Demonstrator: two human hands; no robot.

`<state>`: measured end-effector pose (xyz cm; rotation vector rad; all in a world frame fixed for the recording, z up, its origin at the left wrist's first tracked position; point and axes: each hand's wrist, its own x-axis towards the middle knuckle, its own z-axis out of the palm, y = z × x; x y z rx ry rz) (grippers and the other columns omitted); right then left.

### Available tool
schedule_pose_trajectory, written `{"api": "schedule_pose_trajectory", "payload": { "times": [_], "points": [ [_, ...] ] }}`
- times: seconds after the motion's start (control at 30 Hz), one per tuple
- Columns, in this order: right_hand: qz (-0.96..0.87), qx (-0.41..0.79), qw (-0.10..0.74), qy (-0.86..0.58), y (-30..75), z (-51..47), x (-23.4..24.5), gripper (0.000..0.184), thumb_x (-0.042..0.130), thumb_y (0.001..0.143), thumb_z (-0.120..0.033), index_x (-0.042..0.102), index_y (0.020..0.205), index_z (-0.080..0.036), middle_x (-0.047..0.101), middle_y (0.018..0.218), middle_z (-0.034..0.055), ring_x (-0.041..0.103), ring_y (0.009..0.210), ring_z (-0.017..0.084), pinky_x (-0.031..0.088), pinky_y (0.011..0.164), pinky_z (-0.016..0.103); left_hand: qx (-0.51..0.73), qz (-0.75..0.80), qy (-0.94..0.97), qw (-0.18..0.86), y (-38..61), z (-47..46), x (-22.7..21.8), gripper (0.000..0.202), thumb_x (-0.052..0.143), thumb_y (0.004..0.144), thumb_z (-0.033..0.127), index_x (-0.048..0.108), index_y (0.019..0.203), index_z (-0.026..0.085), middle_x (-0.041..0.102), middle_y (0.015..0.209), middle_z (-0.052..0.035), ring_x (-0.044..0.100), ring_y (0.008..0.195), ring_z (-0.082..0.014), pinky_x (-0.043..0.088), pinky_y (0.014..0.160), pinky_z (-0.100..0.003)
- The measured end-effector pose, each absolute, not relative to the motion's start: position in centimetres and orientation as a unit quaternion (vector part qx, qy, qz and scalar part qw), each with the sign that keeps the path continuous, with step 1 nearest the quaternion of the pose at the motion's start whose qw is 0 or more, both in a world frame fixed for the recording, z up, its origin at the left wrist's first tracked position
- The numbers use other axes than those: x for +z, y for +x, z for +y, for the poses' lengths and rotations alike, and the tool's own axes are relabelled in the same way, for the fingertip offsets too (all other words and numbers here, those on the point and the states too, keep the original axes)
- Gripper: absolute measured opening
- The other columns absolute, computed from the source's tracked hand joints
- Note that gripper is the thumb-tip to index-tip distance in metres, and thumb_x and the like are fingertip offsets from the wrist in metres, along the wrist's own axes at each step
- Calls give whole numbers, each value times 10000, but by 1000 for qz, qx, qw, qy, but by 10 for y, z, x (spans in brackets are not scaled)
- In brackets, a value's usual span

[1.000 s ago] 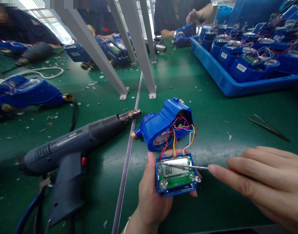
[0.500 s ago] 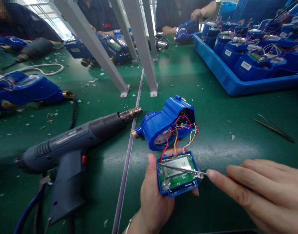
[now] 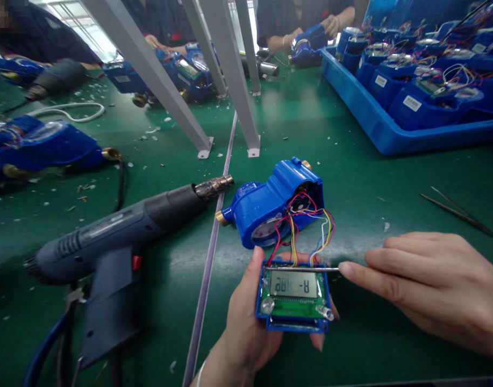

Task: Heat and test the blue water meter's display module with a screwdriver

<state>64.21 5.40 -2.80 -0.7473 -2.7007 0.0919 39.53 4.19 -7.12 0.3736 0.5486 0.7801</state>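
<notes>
My left hand point(image 3: 246, 317) grips a small blue display module point(image 3: 293, 295) with a green circuit board and a lit LCD. Coloured wires point(image 3: 306, 231) run from its top edge into a blue water meter body point(image 3: 266, 201) lying on the green table just beyond. My right hand point(image 3: 427, 287) pinches thin metal tweezers point(image 3: 306, 269), laid across the module's upper edge where the wires join.
A dark heat gun point(image 3: 121, 236) lies to the left, nozzle toward the meter. A second pair of tweezers point(image 3: 456, 209) lies at right. A blue tray point(image 3: 375, 123) of meters stands far right. White frame legs point(image 3: 230, 80) and other workers' hands are behind.
The tweezers moved from across the LCD up to the module's top edge. My left hand tilted the module flatter toward me, and the display reading changed.
</notes>
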Motion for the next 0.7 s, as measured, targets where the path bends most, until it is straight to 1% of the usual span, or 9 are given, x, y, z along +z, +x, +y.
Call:
{"api": "schedule_pose_trajectory", "payload": {
  "times": [0.07,0.23,0.3,0.4,0.47,0.57,0.7],
  "points": [
    [-952,44,167,-255,642,60,-34,374,387,978,-95,488,1339,-99,625,914,75,541,663,173,363,560,320,358,254,176,881,395,43,-71,649,164,966,552,602,1118,98,721,794,-197,698,574,-250,524,514,-305],
    [-949,77,178,-247,641,69,-45,407,449,961,-91,478,1365,-135,610,882,49,509,614,146,328,532,298,360,256,178,879,393,45,-73,655,139,967,545,588,1129,97,722,803,-208,696,557,-251,520,500,-310],
    [-946,102,178,-252,643,69,-44,396,455,974,-108,482,1364,-164,612,891,43,531,641,144,334,535,283,365,262,181,875,393,45,-73,648,149,969,543,595,1130,100,725,813,-207,700,569,-255,524,502,-314],
    [-933,164,173,-272,647,65,-36,383,427,990,-115,487,1359,-196,613,928,44,578,716,146,381,582,265,386,270,195,860,393,43,-70,625,214,966,550,626,1121,107,732,835,-188,708,607,-247,541,533,-315],
    [-919,206,160,-296,649,60,-27,384,389,1002,-121,477,1368,-201,605,924,37,587,717,138,397,593,256,400,279,198,850,394,41,-68,612,262,959,564,652,1115,118,734,869,-171,717,677,-252,554,556,-313],
    [-900,257,144,-322,649,54,-14,357,355,1029,-168,485,1356,-227,578,831,-2,556,626,115,366,528,242,415,303,181,839,395,39,-66,557,343,944,565,684,1100,154,730,946,-135,718,806,-281,577,590,-334],
    [-887,284,128,-341,640,50,-1,326,350,1039,-217,505,1322,-262,537,751,-28,509,567,103,331,485,227,441,323,173,819,396,37,-68,502,425,922,554,717,1060,169,732,963,-119,710,845,-298,594,621,-363]
  ]
}}
